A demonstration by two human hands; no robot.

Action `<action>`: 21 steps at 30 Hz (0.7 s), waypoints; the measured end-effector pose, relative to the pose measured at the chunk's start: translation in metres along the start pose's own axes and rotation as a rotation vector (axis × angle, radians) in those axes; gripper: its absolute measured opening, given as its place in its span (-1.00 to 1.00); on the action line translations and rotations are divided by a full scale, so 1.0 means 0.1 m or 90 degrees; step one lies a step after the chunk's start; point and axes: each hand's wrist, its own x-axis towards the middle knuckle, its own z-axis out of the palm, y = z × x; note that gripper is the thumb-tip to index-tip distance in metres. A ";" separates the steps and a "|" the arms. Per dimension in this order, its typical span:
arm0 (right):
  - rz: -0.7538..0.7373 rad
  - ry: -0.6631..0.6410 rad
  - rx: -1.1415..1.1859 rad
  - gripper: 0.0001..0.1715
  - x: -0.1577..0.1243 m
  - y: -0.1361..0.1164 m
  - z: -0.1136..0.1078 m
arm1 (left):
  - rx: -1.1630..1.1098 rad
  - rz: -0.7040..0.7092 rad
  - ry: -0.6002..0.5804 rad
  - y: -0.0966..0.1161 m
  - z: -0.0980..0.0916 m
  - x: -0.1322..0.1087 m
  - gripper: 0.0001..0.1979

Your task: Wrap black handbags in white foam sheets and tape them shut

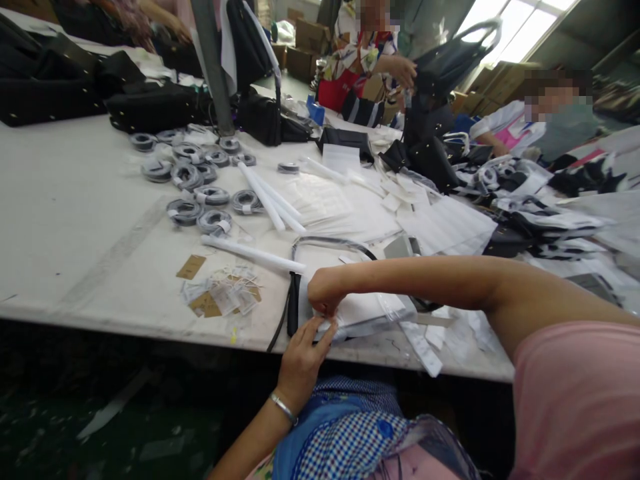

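A handbag (294,303) lies at the table's front edge, its curved handle (333,241) toward the back. White wrapping (367,310) covers much of it. My right hand (327,290) is closed, knuckles up, over the left part of the wrapping; what its fingers grip is hidden. Just in front, my left hand (306,343) pinches the near edge of the wrapping between thumb and fingers. The fingertips of both hands are close together. A dark strap (280,323) hangs over the edge beside the bag.
Left of the bag lie tags (233,293) and a white foam tube (253,253). Behind are coiled grey straps (213,195) and white sheets (445,223). A metal post (213,67) rises from the table. Black bags (155,107) and co-workers (350,67) are farther back.
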 end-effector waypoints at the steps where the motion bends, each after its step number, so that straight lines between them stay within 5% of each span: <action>1: 0.004 -0.004 -0.010 -0.82 0.02 0.00 -0.02 | 0.001 0.001 0.000 0.00 0.00 0.00 -0.46; 10: 0.017 0.080 -0.128 -0.49 0.09 0.26 -0.16 | 0.004 -0.007 0.002 -0.02 0.02 -0.01 -0.48; 14: 0.155 0.127 -0.088 -0.44 -0.08 0.50 -0.24 | -0.001 -0.008 -0.010 -0.02 0.00 -0.01 -0.47; 18: 0.318 0.293 0.090 -0.58 -0.32 0.35 -0.10 | 0.025 0.001 0.023 -0.02 0.05 -0.04 -0.46; 20: 0.292 0.379 0.107 -0.59 -0.36 0.13 0.15 | 0.036 0.009 0.064 -0.02 0.13 -0.07 -0.46; 21: 0.218 0.473 0.144 -0.43 -0.34 0.03 0.32 | 0.035 0.006 0.093 -0.03 0.17 -0.09 -0.47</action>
